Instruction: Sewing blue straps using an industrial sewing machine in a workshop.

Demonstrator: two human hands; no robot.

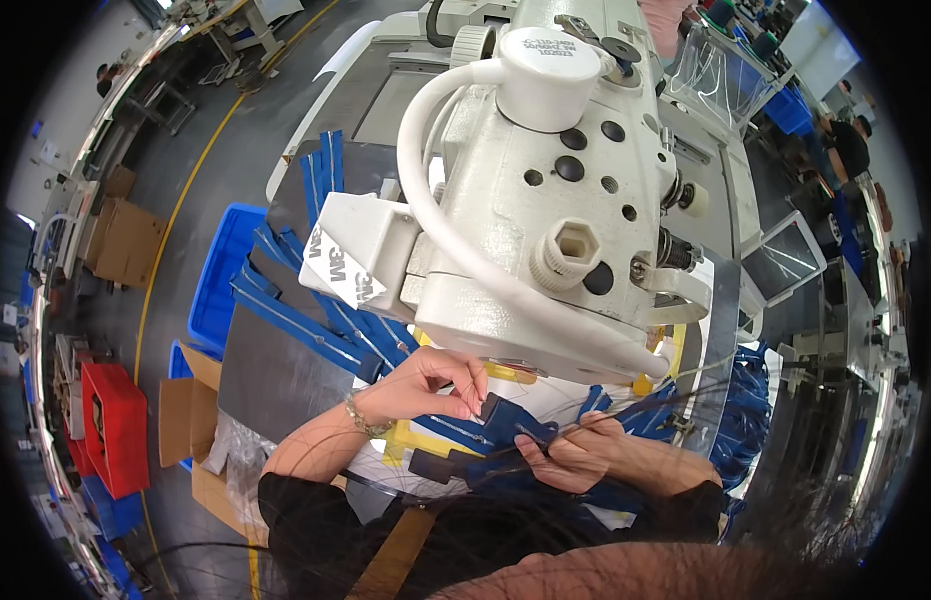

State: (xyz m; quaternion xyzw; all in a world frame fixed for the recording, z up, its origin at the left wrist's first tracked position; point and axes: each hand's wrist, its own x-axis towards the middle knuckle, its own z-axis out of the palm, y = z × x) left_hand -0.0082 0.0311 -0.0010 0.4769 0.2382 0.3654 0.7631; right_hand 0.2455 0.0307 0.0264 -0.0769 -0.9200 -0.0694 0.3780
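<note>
My left hand (448, 388), a bracelet at its wrist, has thumb and forefinger pinched at the upper corner of a dark blue fabric piece (510, 420); what sits between the fingertips is too small to make out. My right hand (570, 450) grips that piece from the right, below a large white sewing machine (475, 300). A blue zipper strip (445, 427) runs leftward from the held piece over a yellow surface (410, 448). More blue zipper strips (310, 332) lie on the grey table (265, 390) at the left, and a thick bunch (740, 420) is at the right.
Left of the table are blue bins (213, 280), an open cardboard box (190, 400) and a red crate (115, 430) beside a yellow floor line (163, 240). Other workstations line both sides, with a person (847, 150) at the right and another (105, 85) at far left.
</note>
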